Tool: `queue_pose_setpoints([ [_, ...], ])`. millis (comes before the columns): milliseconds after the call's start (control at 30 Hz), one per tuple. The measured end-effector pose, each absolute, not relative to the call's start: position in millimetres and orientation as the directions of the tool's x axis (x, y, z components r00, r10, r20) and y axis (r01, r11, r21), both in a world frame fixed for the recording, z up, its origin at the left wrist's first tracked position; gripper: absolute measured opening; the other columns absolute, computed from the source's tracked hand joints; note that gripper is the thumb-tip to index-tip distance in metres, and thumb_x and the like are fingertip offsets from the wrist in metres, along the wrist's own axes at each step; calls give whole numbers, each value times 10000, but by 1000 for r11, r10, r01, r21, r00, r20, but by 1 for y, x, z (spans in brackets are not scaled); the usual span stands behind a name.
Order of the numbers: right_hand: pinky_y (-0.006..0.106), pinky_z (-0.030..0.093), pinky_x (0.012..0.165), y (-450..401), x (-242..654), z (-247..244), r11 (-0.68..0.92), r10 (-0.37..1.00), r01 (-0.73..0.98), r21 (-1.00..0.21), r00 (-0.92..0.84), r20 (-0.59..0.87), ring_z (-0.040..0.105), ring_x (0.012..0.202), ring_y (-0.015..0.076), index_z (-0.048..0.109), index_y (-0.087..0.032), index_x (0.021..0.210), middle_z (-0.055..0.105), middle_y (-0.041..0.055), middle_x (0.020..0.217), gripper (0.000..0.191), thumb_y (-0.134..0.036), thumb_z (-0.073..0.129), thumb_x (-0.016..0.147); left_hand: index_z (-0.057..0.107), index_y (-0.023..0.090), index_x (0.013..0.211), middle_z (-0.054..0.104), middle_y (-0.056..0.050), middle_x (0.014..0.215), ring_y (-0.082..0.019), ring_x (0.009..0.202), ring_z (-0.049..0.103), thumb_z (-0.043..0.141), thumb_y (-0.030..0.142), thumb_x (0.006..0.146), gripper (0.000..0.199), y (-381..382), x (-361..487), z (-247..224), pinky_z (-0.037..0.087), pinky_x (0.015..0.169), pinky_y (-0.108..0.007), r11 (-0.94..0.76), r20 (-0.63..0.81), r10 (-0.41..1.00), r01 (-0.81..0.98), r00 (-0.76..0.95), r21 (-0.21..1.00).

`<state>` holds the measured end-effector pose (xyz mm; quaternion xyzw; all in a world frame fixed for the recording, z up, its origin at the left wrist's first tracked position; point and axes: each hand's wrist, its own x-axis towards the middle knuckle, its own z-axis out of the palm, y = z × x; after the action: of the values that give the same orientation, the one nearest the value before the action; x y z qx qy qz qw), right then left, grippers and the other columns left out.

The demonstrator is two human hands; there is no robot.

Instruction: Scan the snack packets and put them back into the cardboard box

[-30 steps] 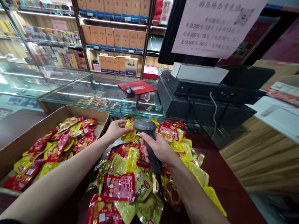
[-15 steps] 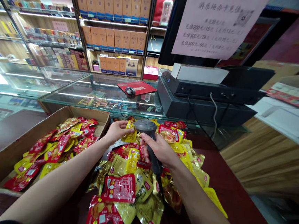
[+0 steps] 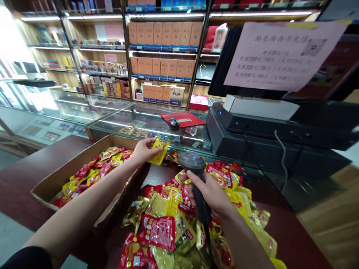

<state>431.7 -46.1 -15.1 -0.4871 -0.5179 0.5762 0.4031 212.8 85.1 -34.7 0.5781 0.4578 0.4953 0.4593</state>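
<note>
My left hand pinches a yellow snack packet, held up near the inner edge of the cardboard box. In my right hand is a dark barcode scanner, gripped by its handle, with its head toward the far side. Below and around the scanner lies a pile of red, yellow and gold snack packets on the dark red table. More red and yellow packets fill part of the box at the left. My left forearm hides some of the box.
A glass display counter runs behind the table, with a mouse on a red mat. At the right stand a monitor with a paper sign and a black cash drawer. Shelves of boxes line the back wall.
The yellow packet in my left hand has moved away from the scanner, leftward toward the box. My right hand keeps hold of the scanner. The camera view has shifted left and up.
</note>
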Motion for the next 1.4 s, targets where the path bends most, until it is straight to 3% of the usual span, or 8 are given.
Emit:
queue_pose_setpoints([
  [200,179,359,348,-56,429,-9,-113,967,28,-993,-227,-117,484,351,87,530,-180,904,524,-56,491,380,-554,549,839,676,143,1036,731,-79,898,-200,750,677,816,452,528,611,74,116,12,526,673,-282,-203,233,971,323,-56,924],
  [333,181,368,355,-59,423,-10,-87,968,22,-996,-234,-90,486,356,85,530,-177,898,523,-60,492,378,-547,569,826,686,148,1044,727,-86,921,-207,816,674,793,454,562,581,58,82,18,522,733,-291,-251,342,933,476,-112,843],
  [533,182,366,350,-63,425,-13,-84,974,25,-996,-208,-88,473,344,83,537,-173,874,514,-61,470,389,-556,569,816,706,167,949,728,-59,895,-201,813,669,707,449,667,399,29,137,-12,504,752,-289,-317,241,948,614,206,723],
  [700,186,385,362,-83,449,-19,-125,989,49,-991,-68,-128,482,353,83,528,-184,879,527,-60,485,363,-541,565,826,679,165,991,726,-60,898,-185,799,669,661,457,702,411,19,224,-50,494,715,-251,-370,82,869,532,488,762],
  [900,189,391,370,-116,471,-29,-203,974,45,-978,115,-197,467,354,78,501,-193,848,520,-63,472,323,-509,566,840,661,172,982,721,-88,868,-228,768,669,688,557,634,520,31,293,-78,451,633,-257,-396,-86,820,671,565,627],
  [1100,188,395,368,-134,469,-31,-235,951,2,-972,207,-229,451,374,76,496,-197,896,511,-70,488,327,-504,586,829,585,147,1074,656,-16,728,-151,603,595,815,466,493,701,47,302,-97,390,511,-209,-191,-146,849,552,508,812],
  [1300,194,397,371,-135,447,-33,-277,942,-28,-960,190,-277,479,374,85,512,-196,909,513,-65,494,331,-512,576,833,656,106,883,527,60,491,-94,429,459,878,408,379,628,53,297,-88,318,433,-210,-19,-238,829,451,505,892],
  [1400,193,392,372,-131,434,-34,-248,951,-55,-967,174,-254,478,366,83,510,-194,922,516,-65,498,331,-507,576,837,661,109,796,572,30,503,-95,420,480,887,400,375,560,53,295,-77,372,440,-220,133,-336,789,391,515,911],
])
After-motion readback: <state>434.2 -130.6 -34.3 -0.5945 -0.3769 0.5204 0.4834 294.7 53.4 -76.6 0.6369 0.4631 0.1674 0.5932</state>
